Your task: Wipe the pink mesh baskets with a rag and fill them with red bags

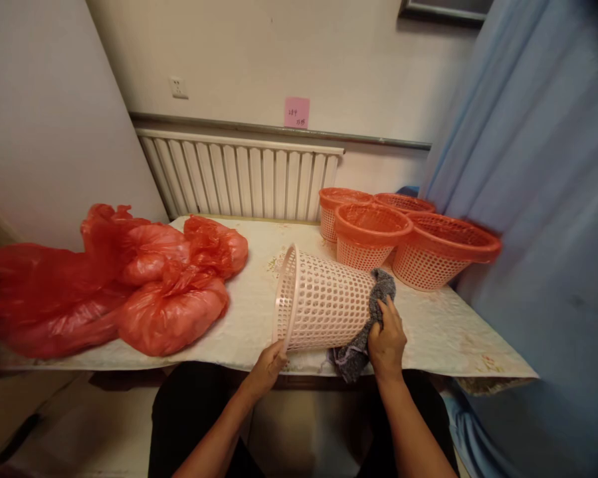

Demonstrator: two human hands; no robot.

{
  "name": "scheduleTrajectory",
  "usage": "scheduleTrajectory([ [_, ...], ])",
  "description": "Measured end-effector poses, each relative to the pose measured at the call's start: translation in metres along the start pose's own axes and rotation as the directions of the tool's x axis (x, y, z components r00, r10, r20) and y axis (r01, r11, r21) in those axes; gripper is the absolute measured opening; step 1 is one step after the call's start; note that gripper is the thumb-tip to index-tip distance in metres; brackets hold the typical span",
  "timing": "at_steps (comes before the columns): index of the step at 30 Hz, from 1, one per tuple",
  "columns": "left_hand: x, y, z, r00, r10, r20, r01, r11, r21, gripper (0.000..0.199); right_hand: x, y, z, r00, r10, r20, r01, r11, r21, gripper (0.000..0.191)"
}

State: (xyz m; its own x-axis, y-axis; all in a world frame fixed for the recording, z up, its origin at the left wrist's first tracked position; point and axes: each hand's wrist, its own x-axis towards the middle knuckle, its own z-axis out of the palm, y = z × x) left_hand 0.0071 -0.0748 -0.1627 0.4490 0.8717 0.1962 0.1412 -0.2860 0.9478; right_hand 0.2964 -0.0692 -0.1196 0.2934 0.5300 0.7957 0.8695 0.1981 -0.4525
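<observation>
A pale pink perforated plastic wastebasket [331,302] lies on its side over the near part of the table, its mouth facing left. My left hand [268,368] grips the lower edge of its rim, thumb and fingers closed. At the basket's base, my right hand [387,338] presses a dark grey cloth [353,358] against the bottom, fingers curled over it. Part of the cloth hangs below the basket near the table edge. Behind stand several similar baskets, one of them a front basket [366,252], with red plastic bags folded over their rims.
Stuffed, knotted red plastic bags [174,312] cover the left of the table [259,318]. A white radiator [244,176] runs along the wall behind. A blue curtain [538,199] hangs close on the right. A pink note [297,113] is on the wall.
</observation>
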Motion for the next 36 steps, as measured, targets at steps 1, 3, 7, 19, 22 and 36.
scheduleTrajectory([
  [1, -0.0001, -0.0006, 0.0000, 1.000, 0.005, -0.010, -0.005, 1.000, 0.011, 0.085, -0.0002, 0.0002, -0.0001, 1.000, -0.001, 0.000, 0.001, 1.000, 0.004, 0.051],
  [3, -0.0005, -0.0016, 0.0001, 1.000, 0.014, -0.028, -0.013, 0.999, 0.038, 0.084, -0.0006, 0.0001, -0.0004, 1.000, -0.001, 0.000, 0.001, 1.000, 0.011, 0.051],
  [7, -0.0018, -0.0012, 0.0001, 1.000, 0.010, -0.029, -0.008, 0.998, 0.062, 0.084, -0.0010, -0.0018, -0.0015, 1.000, 0.008, 0.010, -0.009, 1.000, 0.010, 0.052],
  [19, -0.0024, 0.0056, 0.0004, 1.000, 0.019, -0.023, -0.018, 0.999, 0.040, 0.082, -0.0026, -0.0032, -0.0022, 1.000, 0.010, 0.001, -0.010, 1.000, 0.006, 0.052],
  [22, -0.0027, 0.0069, 0.0006, 1.000, 0.019, -0.023, -0.018, 0.999, 0.040, 0.084, -0.0025, -0.0042, -0.0024, 1.000, 0.007, 0.001, -0.007, 1.000, 0.005, 0.052],
  [36, -0.0032, 0.0078, 0.0001, 1.000, 0.026, -0.015, -0.026, 0.999, 0.027, 0.087, -0.0039, -0.0039, -0.0017, 1.000, 0.011, 0.003, -0.011, 1.000, 0.006, 0.052],
])
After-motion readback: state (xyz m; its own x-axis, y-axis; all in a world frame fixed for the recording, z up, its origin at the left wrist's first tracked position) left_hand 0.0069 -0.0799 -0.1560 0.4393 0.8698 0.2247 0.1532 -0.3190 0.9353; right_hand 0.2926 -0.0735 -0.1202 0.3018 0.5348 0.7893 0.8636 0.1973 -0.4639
